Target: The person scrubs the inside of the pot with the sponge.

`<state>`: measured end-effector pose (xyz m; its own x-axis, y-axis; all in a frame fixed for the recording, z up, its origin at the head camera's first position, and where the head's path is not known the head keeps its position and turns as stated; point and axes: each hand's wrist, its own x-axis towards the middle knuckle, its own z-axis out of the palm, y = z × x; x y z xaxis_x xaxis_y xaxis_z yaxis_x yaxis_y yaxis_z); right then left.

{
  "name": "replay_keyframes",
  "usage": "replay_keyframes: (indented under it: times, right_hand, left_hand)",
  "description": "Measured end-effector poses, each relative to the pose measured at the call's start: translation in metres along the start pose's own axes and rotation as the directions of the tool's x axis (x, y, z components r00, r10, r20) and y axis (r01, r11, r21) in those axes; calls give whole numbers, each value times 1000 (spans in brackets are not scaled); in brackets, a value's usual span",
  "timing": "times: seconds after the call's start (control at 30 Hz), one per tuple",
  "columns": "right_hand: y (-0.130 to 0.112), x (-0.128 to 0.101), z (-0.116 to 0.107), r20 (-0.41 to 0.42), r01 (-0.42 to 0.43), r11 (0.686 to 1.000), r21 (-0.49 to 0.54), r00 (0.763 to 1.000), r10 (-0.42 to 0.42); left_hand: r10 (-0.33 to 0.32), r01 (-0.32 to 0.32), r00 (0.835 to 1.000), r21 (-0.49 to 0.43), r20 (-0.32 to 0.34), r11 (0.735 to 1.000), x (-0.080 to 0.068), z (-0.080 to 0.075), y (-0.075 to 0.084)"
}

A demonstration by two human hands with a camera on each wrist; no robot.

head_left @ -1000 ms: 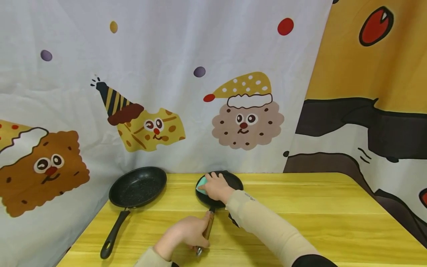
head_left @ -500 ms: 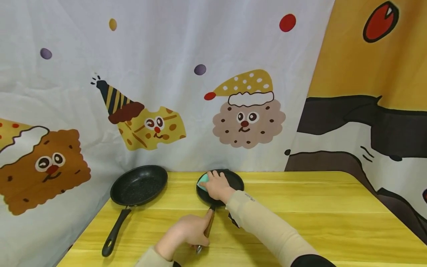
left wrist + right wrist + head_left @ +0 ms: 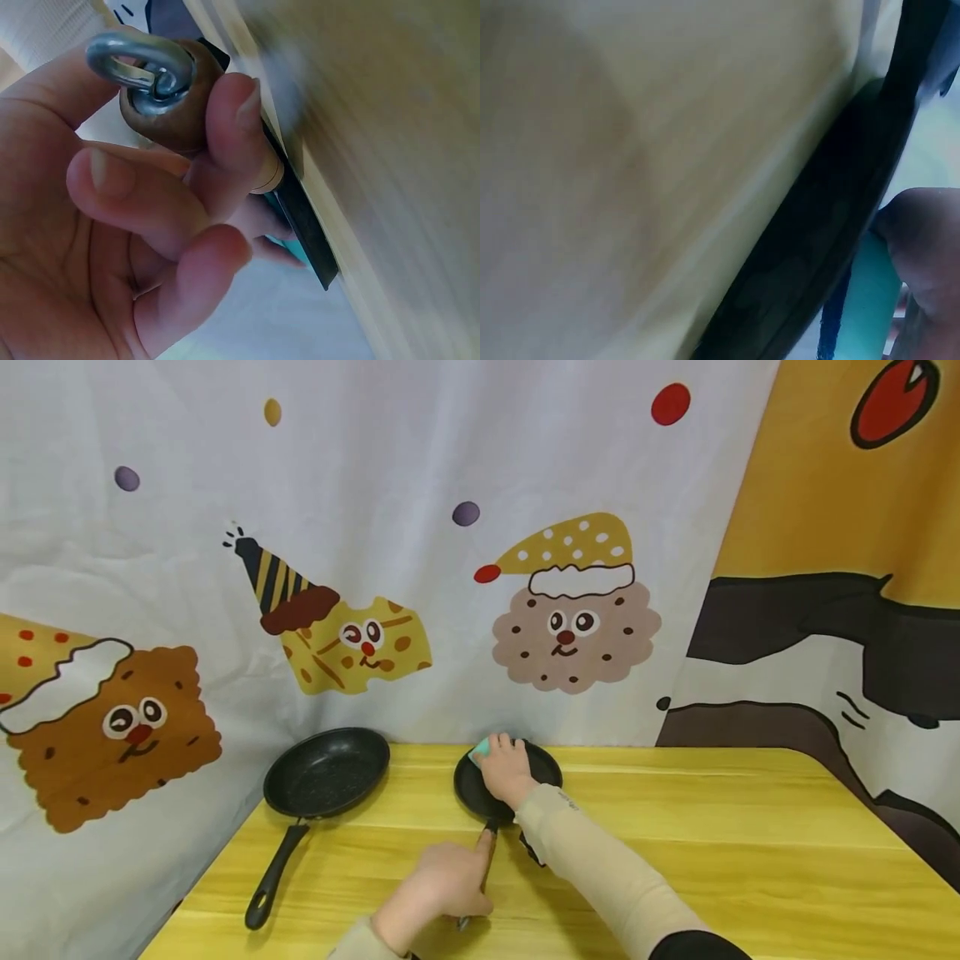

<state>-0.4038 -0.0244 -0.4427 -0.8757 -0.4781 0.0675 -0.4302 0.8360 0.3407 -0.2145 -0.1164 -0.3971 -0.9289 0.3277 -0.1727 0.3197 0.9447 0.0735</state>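
My left hand grips the brown wooden handle of a small black frying pan. A metal hanging ring sits at the handle's end, and the left wrist view shows the fingers curled round the wood. Over in the pan, my right hand holds a teal sponge against the far left part of the inner surface. In the right wrist view the sponge has a dark layer on the side facing the pan. The palm and fingers hide most of it.
A larger black frying pan lies on the left of the yellow wood-grain table, its black handle pointing toward the front. Behind the table hangs a white curtain printed with cartoon food.
My right hand has slid the sponge from the pan's left side toward its far rim. The left hand keeps its hold on the handle. The head view has shifted slightly.
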Motion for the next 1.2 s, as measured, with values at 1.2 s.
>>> replay_keyframes:
  times: [1.2]
  right_hand:
    - [85, -25, 0, 82, 36, 998, -41, 996, -33]
  left_hand:
    - [-69, 69, 998, 66, -5, 995, -2, 1, 9]
